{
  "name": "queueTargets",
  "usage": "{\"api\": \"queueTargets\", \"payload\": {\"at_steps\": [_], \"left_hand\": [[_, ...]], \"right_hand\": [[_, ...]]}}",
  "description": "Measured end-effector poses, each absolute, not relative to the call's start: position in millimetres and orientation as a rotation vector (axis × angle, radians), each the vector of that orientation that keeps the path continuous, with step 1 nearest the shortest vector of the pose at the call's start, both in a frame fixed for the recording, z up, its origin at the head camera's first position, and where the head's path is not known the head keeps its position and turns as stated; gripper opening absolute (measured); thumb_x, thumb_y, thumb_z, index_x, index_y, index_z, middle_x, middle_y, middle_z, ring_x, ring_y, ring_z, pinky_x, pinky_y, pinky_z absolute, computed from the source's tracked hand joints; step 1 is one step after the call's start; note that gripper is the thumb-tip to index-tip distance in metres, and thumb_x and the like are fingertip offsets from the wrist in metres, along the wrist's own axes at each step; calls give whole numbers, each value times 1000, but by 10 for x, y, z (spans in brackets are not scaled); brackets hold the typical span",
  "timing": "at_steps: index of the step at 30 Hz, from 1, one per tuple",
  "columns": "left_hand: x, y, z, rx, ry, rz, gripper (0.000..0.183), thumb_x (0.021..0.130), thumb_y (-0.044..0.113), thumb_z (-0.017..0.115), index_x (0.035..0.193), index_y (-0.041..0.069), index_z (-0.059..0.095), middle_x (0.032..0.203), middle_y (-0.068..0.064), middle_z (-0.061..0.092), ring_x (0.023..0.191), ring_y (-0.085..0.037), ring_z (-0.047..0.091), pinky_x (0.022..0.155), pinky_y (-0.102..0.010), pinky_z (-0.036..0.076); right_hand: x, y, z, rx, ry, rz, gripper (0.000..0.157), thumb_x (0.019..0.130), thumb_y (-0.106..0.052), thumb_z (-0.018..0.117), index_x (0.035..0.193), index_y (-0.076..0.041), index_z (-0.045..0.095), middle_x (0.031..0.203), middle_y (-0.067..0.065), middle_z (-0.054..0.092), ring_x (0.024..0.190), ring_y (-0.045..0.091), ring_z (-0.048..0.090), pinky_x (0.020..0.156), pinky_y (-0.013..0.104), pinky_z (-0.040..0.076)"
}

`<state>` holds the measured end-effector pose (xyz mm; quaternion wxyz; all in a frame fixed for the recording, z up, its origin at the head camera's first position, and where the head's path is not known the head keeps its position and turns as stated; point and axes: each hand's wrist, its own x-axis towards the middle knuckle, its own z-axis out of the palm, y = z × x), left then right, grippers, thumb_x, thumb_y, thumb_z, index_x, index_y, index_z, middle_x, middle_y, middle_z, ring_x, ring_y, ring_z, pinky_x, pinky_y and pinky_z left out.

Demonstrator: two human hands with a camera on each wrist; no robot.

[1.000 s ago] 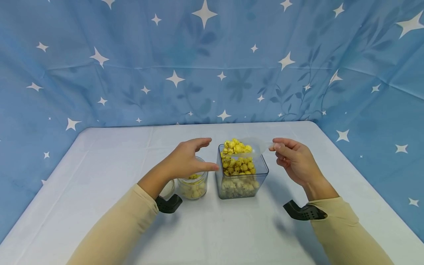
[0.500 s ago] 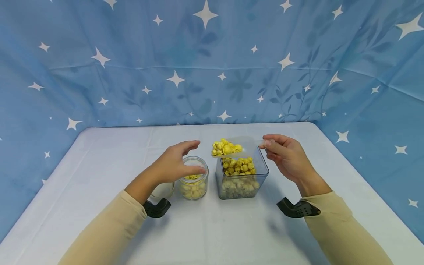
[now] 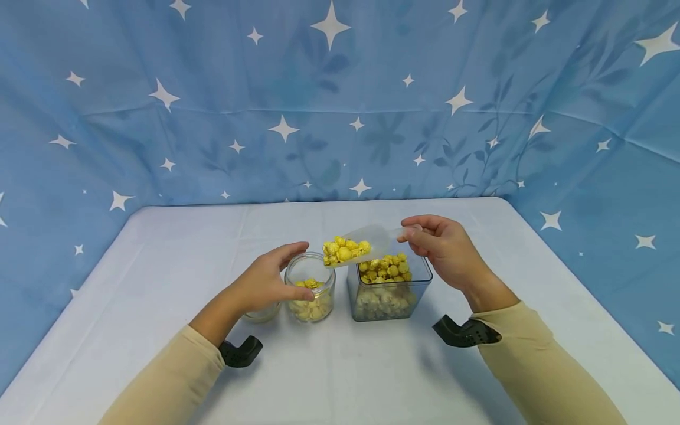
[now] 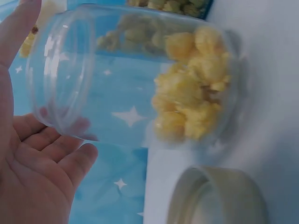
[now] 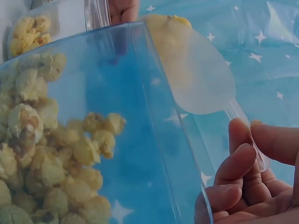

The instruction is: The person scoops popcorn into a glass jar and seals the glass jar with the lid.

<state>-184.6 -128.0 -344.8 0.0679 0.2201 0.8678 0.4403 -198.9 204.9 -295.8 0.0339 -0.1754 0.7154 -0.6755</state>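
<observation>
Fingers of the right hand point(image 3: 447, 251) pinch a translucent scoop point(image 3: 376, 239) by its handle, the popcorn point(image 3: 344, 252) in it near the rim of a glass jar point(image 3: 323, 294). The left hand point(image 3: 265, 278) spreads its fingers around that jar, beside a bluish box point(image 3: 417, 290)

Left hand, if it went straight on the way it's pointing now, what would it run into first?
Most likely the clear jar: the left hand points at it, with thumb and fingers spread to either side near its rim. Whether they touch the glass is hard to tell.
</observation>
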Motion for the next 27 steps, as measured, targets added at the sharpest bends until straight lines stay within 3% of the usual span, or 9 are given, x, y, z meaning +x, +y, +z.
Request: {"api": "queueTargets", "payload": {"at_steps": [6, 13, 27], "left_hand": [[-1849, -1273, -3581, 581, 2611, 1352, 98, 74, 38, 89, 153, 8, 39, 149, -13, 47, 131, -37, 49, 106, -55, 40], [-1851, -1263, -3643, 516, 2592, 1378, 97, 73, 38, 89, 152, 11, 41, 135, -13, 58, 115, -30, 60, 97, -52, 48], [-1836, -1265, -3645, 479, 2608, 1352, 96, 75, 39, 89, 153, 10, 40, 140, -12, 55, 122, -30, 56, 99, -53, 46]], "right_hand": [[-1995, 1986, -2928, -534, 2284, -1959, 24, 102, -4, 53, 119, 13, 55, 91, -1, 69, 72, 16, 44, 65, 27, 39], [-2008, 1915, -2899, -501, 2421, -1832, 30, 101, -10, 57, 122, 12, 57, 95, 4, 70, 80, 20, 50, 70, 27, 44], [-2000, 1851, -2820, -556, 2520, -1704, 30, 99, -15, 63, 120, 7, 64, 98, 8, 70, 89, 23, 56, 76, 30, 49]]}}
